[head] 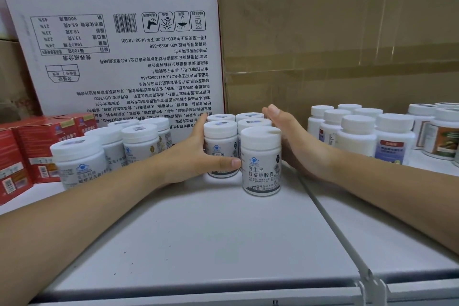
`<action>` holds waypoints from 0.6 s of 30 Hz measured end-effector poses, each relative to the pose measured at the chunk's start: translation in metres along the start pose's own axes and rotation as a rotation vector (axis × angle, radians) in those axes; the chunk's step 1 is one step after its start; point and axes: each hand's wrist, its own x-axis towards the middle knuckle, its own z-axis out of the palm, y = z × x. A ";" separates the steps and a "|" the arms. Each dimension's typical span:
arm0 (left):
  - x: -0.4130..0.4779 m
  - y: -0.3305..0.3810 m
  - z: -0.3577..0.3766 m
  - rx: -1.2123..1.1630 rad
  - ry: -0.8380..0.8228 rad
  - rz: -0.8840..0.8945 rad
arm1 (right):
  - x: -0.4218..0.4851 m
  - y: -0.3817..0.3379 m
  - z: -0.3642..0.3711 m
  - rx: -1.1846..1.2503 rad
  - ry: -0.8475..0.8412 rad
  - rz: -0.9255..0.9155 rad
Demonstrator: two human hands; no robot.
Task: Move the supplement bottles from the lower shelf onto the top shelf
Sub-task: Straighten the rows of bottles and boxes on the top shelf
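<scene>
A tight cluster of several white supplement bottles (260, 164) with white caps and grey-blue labels stands on the white shelf top (211, 231), in the middle. My left hand (191, 156) presses against the cluster's left side, its fingers running back along the bottles and its thumb lying across the front of the left front bottle (219, 136). On the opposite side, my right hand (290, 139) lies flat against the cluster with straight fingers. The rear bottles are mostly hidden behind the front ones.
More white bottles (82, 164) stand to the left, beside red boxes (32, 151). Another group of bottles (357, 136) stands to the right. A white printed carton (124, 57) and a brown carton (335, 45) close off the back. A raised seam (330, 218) splits the shelf top.
</scene>
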 end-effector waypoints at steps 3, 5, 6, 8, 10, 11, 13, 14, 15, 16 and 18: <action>-0.001 0.000 0.000 -0.018 0.003 0.007 | 0.006 0.005 -0.002 -0.033 0.076 0.033; -0.003 0.002 0.000 -0.021 0.005 0.008 | 0.007 0.003 -0.001 0.029 0.051 0.053; -0.003 0.002 0.000 -0.021 0.007 0.007 | 0.005 0.002 0.000 0.051 0.023 0.059; -0.005 0.005 0.001 -0.016 0.005 0.003 | 0.003 0.007 -0.005 0.073 0.029 0.029; -0.010 0.011 0.001 -0.014 0.022 -0.034 | 0.004 0.003 -0.008 0.092 0.116 0.038; -0.012 0.015 0.000 -0.017 0.038 -0.053 | 0.006 0.002 -0.009 0.100 0.141 0.035; -0.016 0.023 -0.004 -0.027 0.064 -0.065 | 0.006 -0.006 -0.008 0.114 0.204 -0.011; -0.020 0.028 -0.007 -0.017 0.066 -0.067 | 0.008 -0.009 -0.009 0.104 0.236 -0.034; -0.023 0.035 -0.011 0.014 0.059 -0.067 | 0.009 -0.013 -0.010 0.086 0.267 -0.057; -0.026 0.041 -0.017 0.072 0.049 -0.068 | 0.011 -0.018 -0.011 0.054 0.308 -0.086; -0.035 0.057 -0.032 0.216 0.041 -0.080 | 0.012 -0.033 -0.013 -0.067 0.378 -0.176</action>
